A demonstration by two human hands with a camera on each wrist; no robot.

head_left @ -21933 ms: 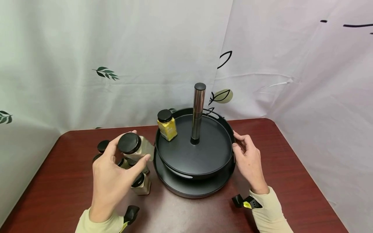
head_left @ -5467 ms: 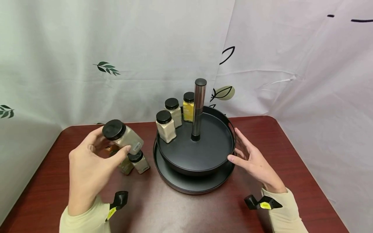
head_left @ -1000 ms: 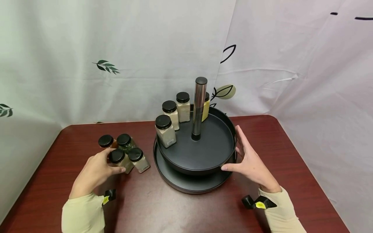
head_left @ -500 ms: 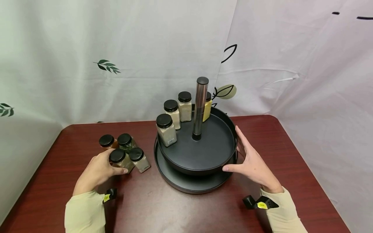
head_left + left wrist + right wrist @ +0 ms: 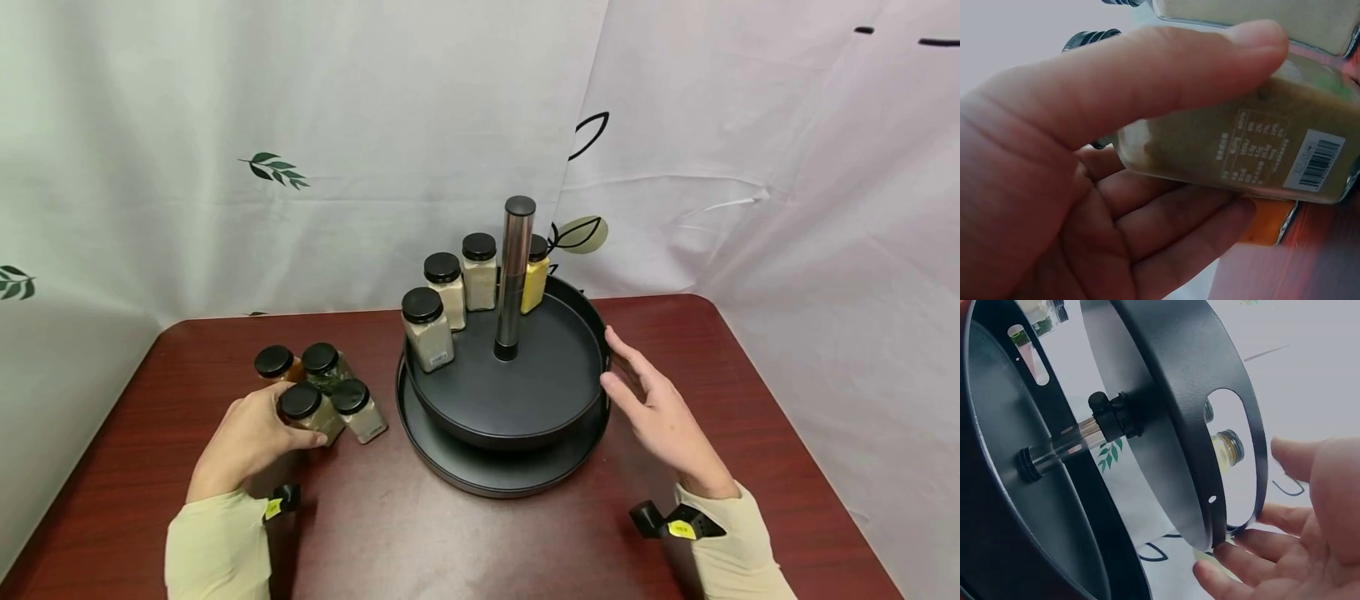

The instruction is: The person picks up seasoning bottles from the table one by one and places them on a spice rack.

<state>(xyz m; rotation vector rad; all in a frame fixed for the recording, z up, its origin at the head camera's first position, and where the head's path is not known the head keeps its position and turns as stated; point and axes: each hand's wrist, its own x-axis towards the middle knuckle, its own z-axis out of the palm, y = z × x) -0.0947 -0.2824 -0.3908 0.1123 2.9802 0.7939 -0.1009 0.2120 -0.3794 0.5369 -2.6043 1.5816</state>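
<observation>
My left hand [image 5: 247, 440] holds a spice jar [image 5: 322, 420] with a black lid between thumb and fingers. The left wrist view shows the thumb across the jar's brownish contents [image 5: 1191, 150], beside its barcode label. Spread, lightly bent fingers of my right hand [image 5: 667, 429] touch the right rim of the upper tray [image 5: 517, 396] of a black two-tier turntable rack. In the right wrist view that thumb stands apart from the slotted rim [image 5: 1247, 425]. On the upper tray stand a yellow jar [image 5: 534, 283] and three pale jars, the nearest [image 5: 431, 340] at front left.
Around the held jar stand an orange-filled jar [image 5: 276, 363], a green herb jar [image 5: 326, 367] and a pale jar [image 5: 363, 417]. The lower tray [image 5: 502, 481] sits beneath the upper one on the brown table [image 5: 420, 550]. A steel post [image 5: 514, 279] rises through the centre.
Since the oldest frame, three pale jars have joined the yellow one, which has swung round to the back right. Within the last half second my right thumb has lifted off the front rim; the left hand stays.
</observation>
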